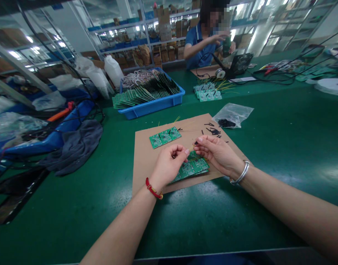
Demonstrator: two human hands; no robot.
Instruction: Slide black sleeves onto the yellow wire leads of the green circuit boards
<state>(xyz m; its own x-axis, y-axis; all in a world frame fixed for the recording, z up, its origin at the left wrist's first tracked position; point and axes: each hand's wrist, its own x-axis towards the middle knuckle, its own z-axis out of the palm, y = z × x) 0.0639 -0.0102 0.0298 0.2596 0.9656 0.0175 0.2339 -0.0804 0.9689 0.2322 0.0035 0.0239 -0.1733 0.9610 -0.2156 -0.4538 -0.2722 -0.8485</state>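
My left hand pinches a thin yellow wire between thumb and finger. Close on its right, my right hand is closed on a small black sleeve at the wire's other end. Below both hands lie green circuit boards, stacked slightly askew and partly hidden by my left hand. Farther back on the cardboard sheet rests another green circuit board with black sleeves and yellow wires on it. Loose black sleeves are scattered at the sheet's right.
Beyond the cardboard sit a clear plastic bag of black pieces and a blue tray packed with boards. More wired boards lie near a person working across the table. A dark cloth and a blue bin are at left.
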